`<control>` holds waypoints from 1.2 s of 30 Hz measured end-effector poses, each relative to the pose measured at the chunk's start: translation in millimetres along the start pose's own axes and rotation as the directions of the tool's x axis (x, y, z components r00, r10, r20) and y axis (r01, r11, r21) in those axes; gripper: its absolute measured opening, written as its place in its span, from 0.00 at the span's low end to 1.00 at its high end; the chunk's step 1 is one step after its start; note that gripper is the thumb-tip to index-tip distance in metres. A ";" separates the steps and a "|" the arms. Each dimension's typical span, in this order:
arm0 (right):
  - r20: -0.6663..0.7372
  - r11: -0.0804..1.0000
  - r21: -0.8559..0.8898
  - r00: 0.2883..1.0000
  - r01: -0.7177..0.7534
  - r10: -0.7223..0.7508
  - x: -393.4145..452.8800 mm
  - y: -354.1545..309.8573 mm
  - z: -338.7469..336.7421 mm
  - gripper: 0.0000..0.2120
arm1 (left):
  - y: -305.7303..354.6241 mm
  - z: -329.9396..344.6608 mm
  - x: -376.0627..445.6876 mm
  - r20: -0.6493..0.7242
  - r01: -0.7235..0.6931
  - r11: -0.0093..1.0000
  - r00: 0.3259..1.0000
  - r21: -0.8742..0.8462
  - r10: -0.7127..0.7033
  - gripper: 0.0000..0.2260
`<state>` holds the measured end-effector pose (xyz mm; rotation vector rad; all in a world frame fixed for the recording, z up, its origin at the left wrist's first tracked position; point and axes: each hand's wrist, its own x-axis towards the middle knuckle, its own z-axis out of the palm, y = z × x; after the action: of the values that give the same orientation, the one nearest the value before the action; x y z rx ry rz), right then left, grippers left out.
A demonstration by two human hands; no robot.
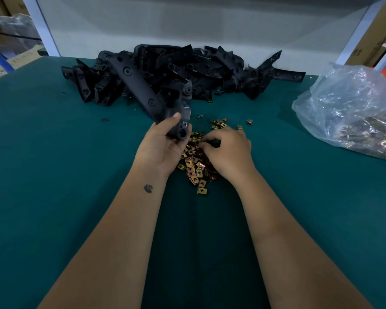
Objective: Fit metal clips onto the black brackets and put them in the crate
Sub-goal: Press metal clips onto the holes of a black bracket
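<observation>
My left hand (163, 146) grips a black bracket (184, 112) by its lower end and holds it upright above the green table. My right hand (226, 152) lies palm down on a loose heap of small brass-coloured metal clips (195, 172), its fingers curled into the heap; whether a clip is pinched between them is hidden. A big pile of black brackets (176, 72) lies at the far middle of the table. No crate is in view.
A clear plastic bag (354, 108) holding more clips sits at the right. The green table mat (54, 152) stretches to the left and towards me. Cardboard boxes stand beyond the table's far corners, and a white panel backs the table.
</observation>
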<state>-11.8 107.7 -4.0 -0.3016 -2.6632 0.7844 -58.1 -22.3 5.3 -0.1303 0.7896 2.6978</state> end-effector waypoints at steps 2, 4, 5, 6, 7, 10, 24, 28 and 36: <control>0.021 0.997 0.081 1.000 0.000 -0.002 0.2 -0.6 -2.3 0.02 | -1.3 1.6 0.1 0.008 -0.001 1.000 1.000 0.010 0.001 0.10; 0.051 0.987 0.159 0.998 0.029 -0.038 -1.8 -1.7 -3.7 0.05 | -2.3 3.2 0.1 0.014 -0.001 1.000 1.000 0.016 0.001 0.09; 0.050 0.979 0.202 0.997 0.040 -0.051 -2.4 -1.6 -3.5 0.07 | -2.7 3.8 0.3 0.015 0.000 1.000 1.000 0.014 0.000 0.09; 0.033 0.968 0.249 0.998 0.040 -0.050 -3.0 -2.0 -3.2 0.07 | -3.0 3.9 0.4 0.015 0.000 1.000 1.000 0.010 0.000 0.10; 0.005 0.952 0.305 0.999 0.033 -0.036 -3.4 -2.9 -3.4 0.07 | -3.3 4.0 0.8 0.015 0.000 1.000 1.000 0.007 0.000 0.11; -0.064 0.829 0.559 0.997 0.001 0.042 -2.2 -6.4 -6.1 0.11 | -3.7 3.9 0.8 0.023 -0.001 1.000 1.000 0.009 0.001 0.13; 0.143 0.031 0.988 0.974 -0.150 0.178 -1.0 -10.4 -16.3 0.08 | -3.2 3.4 -8.0 0.240 0.114 0.980 0.959 0.161 -0.151 0.22; 0.164 0.001 0.986 0.971 -0.167 0.176 -0.4 -10.0 -15.6 0.07 | -5.1 4.7 -8.9 0.243 0.104 0.982 0.960 0.157 -0.141 0.20; 0.104 0.211 0.967 0.978 -0.142 0.179 -1.6 -9.4 -13.0 0.05 | -9.3 10.5 -6.9 0.119 -0.090 0.981 0.990 0.173 0.070 0.15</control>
<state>-6.4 105.8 11.0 -0.2147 -1.5364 2.2898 -48.5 -11.3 10.6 0.0973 1.0162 2.6648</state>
